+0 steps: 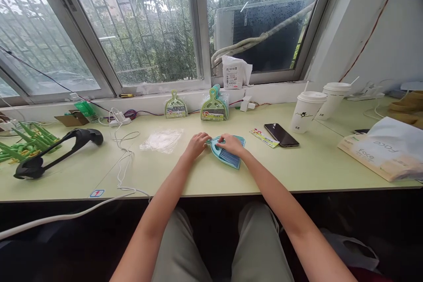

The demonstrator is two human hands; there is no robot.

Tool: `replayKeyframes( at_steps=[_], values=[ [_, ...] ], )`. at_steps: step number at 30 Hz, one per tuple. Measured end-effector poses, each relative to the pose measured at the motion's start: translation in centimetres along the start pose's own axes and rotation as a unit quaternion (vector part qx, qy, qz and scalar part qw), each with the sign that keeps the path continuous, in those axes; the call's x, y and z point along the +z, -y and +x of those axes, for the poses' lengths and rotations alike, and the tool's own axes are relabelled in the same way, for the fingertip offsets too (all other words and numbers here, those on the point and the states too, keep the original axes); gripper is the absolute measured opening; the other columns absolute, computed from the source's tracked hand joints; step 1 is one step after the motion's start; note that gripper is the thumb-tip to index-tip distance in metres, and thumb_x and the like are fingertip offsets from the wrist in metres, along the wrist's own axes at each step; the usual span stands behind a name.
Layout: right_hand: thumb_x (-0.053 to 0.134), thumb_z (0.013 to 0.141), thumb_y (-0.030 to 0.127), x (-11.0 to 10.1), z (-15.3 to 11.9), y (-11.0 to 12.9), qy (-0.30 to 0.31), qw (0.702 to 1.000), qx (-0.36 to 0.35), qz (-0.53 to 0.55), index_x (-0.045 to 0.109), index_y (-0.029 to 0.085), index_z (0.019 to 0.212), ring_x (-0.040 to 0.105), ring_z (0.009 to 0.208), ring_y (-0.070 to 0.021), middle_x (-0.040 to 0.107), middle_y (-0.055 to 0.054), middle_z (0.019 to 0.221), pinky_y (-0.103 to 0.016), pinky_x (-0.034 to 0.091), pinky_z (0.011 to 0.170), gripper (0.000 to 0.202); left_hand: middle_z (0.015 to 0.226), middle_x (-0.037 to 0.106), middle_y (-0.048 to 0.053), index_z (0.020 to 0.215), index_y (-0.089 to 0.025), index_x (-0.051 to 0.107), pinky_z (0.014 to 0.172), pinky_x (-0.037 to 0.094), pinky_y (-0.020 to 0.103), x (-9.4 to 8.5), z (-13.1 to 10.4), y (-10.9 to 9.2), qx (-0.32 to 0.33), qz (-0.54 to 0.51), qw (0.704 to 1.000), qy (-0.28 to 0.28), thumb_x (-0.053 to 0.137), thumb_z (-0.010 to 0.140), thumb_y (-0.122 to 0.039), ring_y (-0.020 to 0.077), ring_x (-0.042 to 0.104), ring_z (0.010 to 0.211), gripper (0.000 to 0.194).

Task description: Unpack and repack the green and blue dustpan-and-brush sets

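Note:
A small light-blue dustpan [244, 142] lies on the table in front of me, its handle pointing left. Its matching hand brush [230, 157], with dark blue bristles, is nested in it. My left hand [197, 144] is closed at the handle end, with the fingertips partly hidden. Over the brush's upper part, my right hand [230, 143] is closed with thumb and fingers pinching it. Left of my hands lies a crumpled clear plastic bag [161, 140]. To the right, a printed card [264, 138] rests beside a black phone [281, 135].
Wrapped green dustpan sets [176, 105] [214, 108] stand by the windowsill. White paper cups [308, 112] and a tissue pack [383, 150] are at the right. A black headset-like strap [76, 141], white cables [124, 154] and green plants [29, 141] occupy the left.

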State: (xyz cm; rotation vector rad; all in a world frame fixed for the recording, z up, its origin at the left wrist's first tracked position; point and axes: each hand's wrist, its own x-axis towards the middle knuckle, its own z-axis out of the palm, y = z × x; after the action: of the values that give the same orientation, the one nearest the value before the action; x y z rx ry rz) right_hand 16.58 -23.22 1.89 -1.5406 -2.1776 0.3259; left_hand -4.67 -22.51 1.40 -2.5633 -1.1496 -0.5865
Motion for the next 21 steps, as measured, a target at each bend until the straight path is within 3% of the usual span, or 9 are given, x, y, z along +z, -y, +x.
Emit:
replayKeyframes(
  at_steps=[5, 10, 13, 16, 18, 20, 21],
  values=[
    [0.061, 0.085, 0.043, 0.1, -0.1, 0.2, 0.008, 1.000, 0.000, 0.010, 0.065, 0.022, 0.086, 0.064, 0.095, -0.0173, 0.070, -0.002, 0.105, -0.024, 0.041, 0.073, 0.022, 0.104, 0.066, 0.010, 0.108, -0.019, 0.064, 0.078, 0.047, 0.031, 1.0, 0.4, -0.3, 0.031, 0.088, 0.994, 0.063, 0.043, 0.088, -0.003, 0.0198, 0.063, 0.094, 0.033],
    [0.064, 0.082, 0.045, 0.0, -0.2, 0.5, 0.018, 1.000, 0.019, 0.000, 0.068, 0.022, 0.086, 0.064, 0.100, -0.0180, 0.070, -0.002, 0.107, -0.023, 0.042, 0.075, 0.023, 0.102, 0.068, 0.009, 0.106, -0.019, 0.065, 0.075, 0.048, 0.029, 1.1, 0.5, -0.6, 0.019, 0.073, 0.992, 0.099, 0.042, 0.089, -0.004, 0.0185, 0.065, 0.089, 0.031],
    [0.063, 0.082, 0.047, -0.2, -0.3, 0.7, 0.017, 0.999, 0.028, -0.005, 0.069, 0.023, 0.090, 0.064, 0.098, -0.0185, 0.071, -0.002, 0.107, -0.024, 0.043, 0.076, 0.025, 0.104, 0.067, 0.009, 0.107, -0.021, 0.065, 0.081, 0.049, 0.032, 1.1, 0.3, -0.8, -0.041, 0.035, 0.997, 0.060, 0.046, 0.086, -0.005, 0.0208, 0.063, 0.097, 0.032],
    [0.067, 0.080, 0.046, -0.7, -0.3, 0.7, 0.004, 0.999, 0.021, -0.034, 0.071, 0.023, 0.089, 0.064, 0.101, -0.0203, 0.072, -0.004, 0.103, -0.026, 0.044, 0.078, 0.025, 0.127, 0.059, 0.013, 0.127, -0.021, 0.055, 0.100, 0.042, 0.041, 1.3, 0.3, -1.1, -0.128, -0.039, 0.989, -0.055, 0.062, 0.079, -0.015, 0.0278, 0.052, 0.122, 0.049],
    [0.069, 0.079, 0.045, -1.2, -0.2, 0.6, -0.031, 0.998, 0.027, -0.038, 0.072, 0.024, 0.086, 0.064, 0.102, -0.0210, 0.073, -0.004, 0.101, -0.027, 0.045, 0.080, 0.023, 0.139, 0.049, 0.017, 0.140, -0.018, 0.041, 0.108, 0.035, 0.048, 1.5, 0.6, -1.3, -0.196, -0.134, 0.966, -0.107, 0.069, 0.074, -0.027, 0.0320, 0.042, 0.132, 0.072],
    [0.066, 0.081, 0.046, -1.5, 0.0, 0.5, -0.087, 0.994, 0.063, -0.007, 0.071, 0.024, 0.086, 0.064, 0.099, -0.0202, 0.073, -0.005, 0.100, -0.027, 0.045, 0.080, 0.023, 0.139, 0.050, 0.018, 0.145, -0.017, 0.034, 0.106, 0.036, 0.049, 1.8, 1.1, -1.9, -0.258, -0.292, 0.917, -0.080, 0.063, 0.080, -0.037, 0.0311, 0.044, 0.131, 0.074],
    [0.064, 0.083, 0.047, -1.5, 0.1, 0.5, -0.118, 0.989, 0.084, 0.016, 0.071, 0.024, 0.087, 0.065, 0.098, -0.0197, 0.073, -0.005, 0.100, -0.027, 0.046, 0.080, 0.025, 0.135, 0.054, 0.017, 0.145, -0.018, 0.034, 0.103, 0.040, 0.047, 1.8, 1.5, -2.2, -0.278, -0.389, 0.877, -0.041, 0.054, 0.085, -0.042, 0.0295, 0.049, 0.127, 0.067]
  ],
)
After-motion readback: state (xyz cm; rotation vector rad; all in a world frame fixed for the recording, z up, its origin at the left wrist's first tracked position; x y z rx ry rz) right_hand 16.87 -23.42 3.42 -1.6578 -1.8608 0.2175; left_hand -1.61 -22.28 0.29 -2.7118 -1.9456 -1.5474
